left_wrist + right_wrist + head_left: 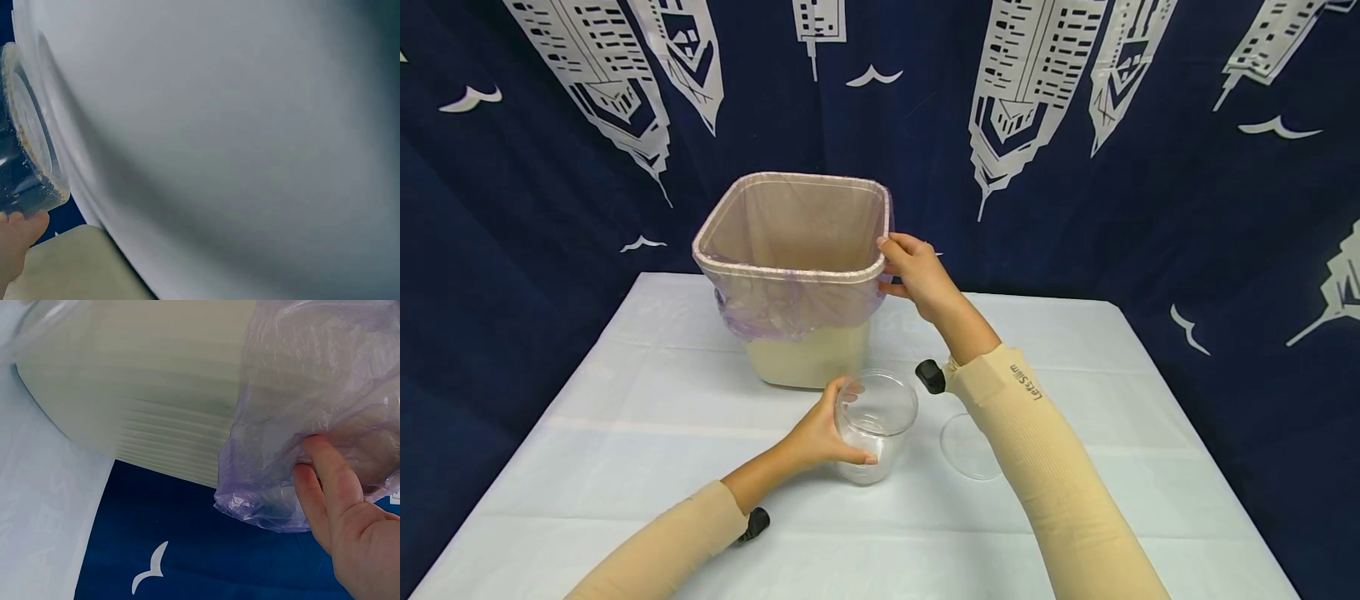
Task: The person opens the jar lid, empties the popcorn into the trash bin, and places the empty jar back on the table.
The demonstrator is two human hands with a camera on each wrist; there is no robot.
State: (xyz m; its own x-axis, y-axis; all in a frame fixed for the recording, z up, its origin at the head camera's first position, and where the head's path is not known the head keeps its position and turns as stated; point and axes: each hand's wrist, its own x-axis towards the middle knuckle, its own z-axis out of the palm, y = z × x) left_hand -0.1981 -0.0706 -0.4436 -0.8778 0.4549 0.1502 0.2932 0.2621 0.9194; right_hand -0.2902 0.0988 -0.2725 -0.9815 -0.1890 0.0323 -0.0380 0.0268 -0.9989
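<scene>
A clear round jar stands or hovers low over the table in front of the bin, its open mouth facing up. My left hand grips it from the left side, thumb in front and fingers behind. In the left wrist view, pale crumbs cling around the base of the jar. A cream trash bin holds a thin purple bag folded over its rim. My right hand pinches the bin's right rim through the bag, thumb on top and fingers outside. In the right wrist view, fingertips press into the bag.
A clear round lid lies flat on the table, right of the jar and partly behind the right sleeve. White cloth covers the table. Behind the bin hangs a navy curtain with white building prints.
</scene>
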